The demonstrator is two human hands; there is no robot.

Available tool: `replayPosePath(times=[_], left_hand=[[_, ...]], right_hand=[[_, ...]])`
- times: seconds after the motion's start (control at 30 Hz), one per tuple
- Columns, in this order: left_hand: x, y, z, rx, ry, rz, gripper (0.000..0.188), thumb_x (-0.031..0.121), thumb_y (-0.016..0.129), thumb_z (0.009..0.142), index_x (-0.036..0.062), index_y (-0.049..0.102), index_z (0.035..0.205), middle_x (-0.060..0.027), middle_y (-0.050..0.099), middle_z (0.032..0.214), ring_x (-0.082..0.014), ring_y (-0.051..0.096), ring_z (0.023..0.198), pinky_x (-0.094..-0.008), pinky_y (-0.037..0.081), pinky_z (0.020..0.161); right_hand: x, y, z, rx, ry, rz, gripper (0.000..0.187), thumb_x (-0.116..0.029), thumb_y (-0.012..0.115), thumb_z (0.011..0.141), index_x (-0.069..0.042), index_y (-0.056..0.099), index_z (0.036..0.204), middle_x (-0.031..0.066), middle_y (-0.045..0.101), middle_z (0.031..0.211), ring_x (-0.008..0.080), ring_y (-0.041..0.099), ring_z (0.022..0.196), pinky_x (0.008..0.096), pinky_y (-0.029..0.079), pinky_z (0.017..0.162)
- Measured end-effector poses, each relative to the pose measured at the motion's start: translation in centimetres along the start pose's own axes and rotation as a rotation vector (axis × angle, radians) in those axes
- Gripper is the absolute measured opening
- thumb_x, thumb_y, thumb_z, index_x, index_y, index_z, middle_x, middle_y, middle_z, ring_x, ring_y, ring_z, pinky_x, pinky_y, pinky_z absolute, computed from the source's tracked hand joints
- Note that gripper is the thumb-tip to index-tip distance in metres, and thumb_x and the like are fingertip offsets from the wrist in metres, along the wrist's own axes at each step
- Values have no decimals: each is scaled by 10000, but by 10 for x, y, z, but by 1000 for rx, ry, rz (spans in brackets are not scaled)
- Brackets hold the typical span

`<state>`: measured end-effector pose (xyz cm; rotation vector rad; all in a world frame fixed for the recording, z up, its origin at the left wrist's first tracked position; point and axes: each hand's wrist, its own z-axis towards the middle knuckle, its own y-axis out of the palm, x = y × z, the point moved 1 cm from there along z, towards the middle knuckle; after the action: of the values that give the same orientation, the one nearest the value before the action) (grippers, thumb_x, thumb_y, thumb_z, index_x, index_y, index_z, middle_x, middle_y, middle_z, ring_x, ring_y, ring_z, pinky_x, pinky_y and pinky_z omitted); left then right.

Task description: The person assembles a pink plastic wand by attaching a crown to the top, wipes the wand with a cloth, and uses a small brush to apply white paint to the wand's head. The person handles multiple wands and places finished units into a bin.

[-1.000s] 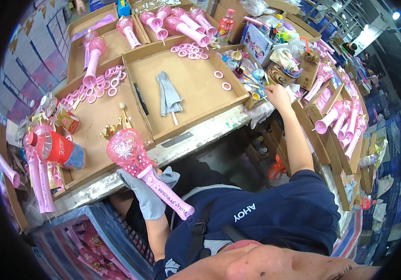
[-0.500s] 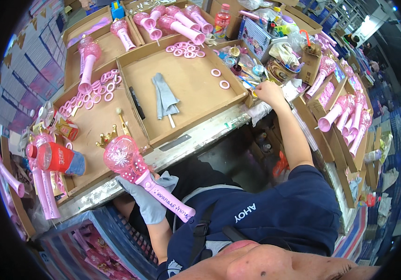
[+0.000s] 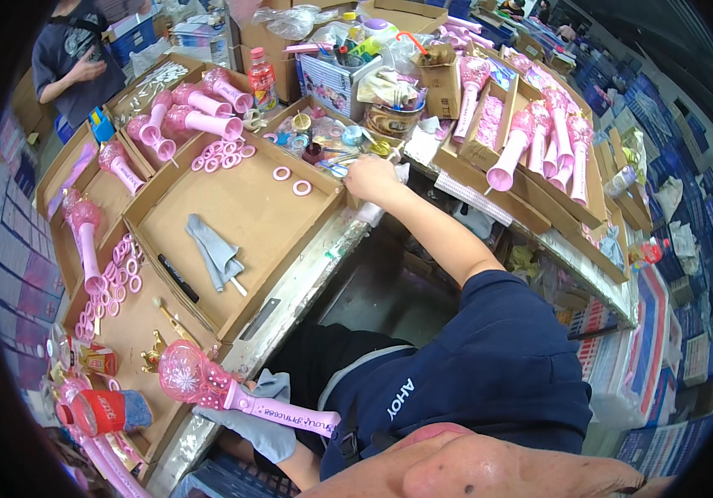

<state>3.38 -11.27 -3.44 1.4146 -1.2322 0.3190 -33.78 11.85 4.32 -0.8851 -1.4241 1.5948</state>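
My left hand [image 3: 261, 430], covered by a grey cloth or glove, is closed round a pink toy wand [image 3: 294, 413]. The wand lies nearly level, its clear pink dome [image 3: 190, 373] and gold crown [image 3: 154, 353] pointing left, over the tray edge. My right hand [image 3: 373, 178] reaches to the far right corner of the cardboard tray [image 3: 277, 203], beside small paint pots [image 3: 313, 153] and thin blue sticks [image 3: 333, 167]. Its fingers are bent together, and whatever is between them is hidden.
Pink rings [image 3: 219, 155], a grey cloth on a stick [image 3: 214, 253] and a black marker [image 3: 178, 278] lie in the trays. A red-capped bottle [image 3: 107, 412] stands near left. More wands [image 3: 530, 141] fill boxes at right. Another person [image 3: 78, 62] stands far left.
The view has swung, so the table sits further left and lower. The wand in my left hand has turned closer to level. My right hand stays by the paint pots.
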Motion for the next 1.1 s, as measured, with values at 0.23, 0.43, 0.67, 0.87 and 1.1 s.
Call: replayPosePath(times=[0.23, 0.43, 0.67, 0.87, 1.1], left_hand=[[20, 33, -34, -62, -93, -194, 850, 813, 265, 833, 116, 446, 1284, -81, 523, 905, -207, 479, 632, -321, 448, 531], [55, 36, -12, -44, 484, -83, 748, 644, 242, 952, 15, 384, 1330, -110, 513, 1007, -210, 516, 802, -339, 472, 761], [47, -6, -7, -840, 39, -353, 547, 386, 471, 959, 12, 370, 1346, -100, 540, 906, -198, 519, 692, -334, 447, 683], [44, -42, 65, -1027, -459, 86, 502, 383, 372, 978, -27, 492, 1241, -196, 588, 1004, -328, 558, 900, -434, 460, 834], [0, -48, 15, -430, -140, 416, 309, 228, 535, 877, -14, 546, 1069, -134, 570, 911, -268, 555, 792, -373, 468, 692]], right_hand=[[-104, -26, -128, -147, -677, 1121, 374, -333, 675, 845, -75, 611, 1108, 136, 610, 998, 291, 593, 964, 382, 495, 834], [-194, 9, -215, -347, -907, 1377, 638, -336, 707, 806, -23, 423, 1285, 146, 617, 1057, 281, 639, 925, 346, 520, 783], [-207, 0, -237, -569, -800, 1751, 444, -236, 655, 842, -20, 485, 1192, 110, 629, 1053, 222, 629, 924, 335, 496, 787], [-186, -14, -182, -478, -997, 1074, 396, -389, 637, 884, -12, 597, 996, 133, 635, 883, 260, 625, 814, 321, 478, 671], [-242, -45, -174, -730, -667, 1945, 599, -311, 681, 885, -20, 431, 1346, 86, 579, 1164, 129, 510, 1088, 299, 429, 948]])
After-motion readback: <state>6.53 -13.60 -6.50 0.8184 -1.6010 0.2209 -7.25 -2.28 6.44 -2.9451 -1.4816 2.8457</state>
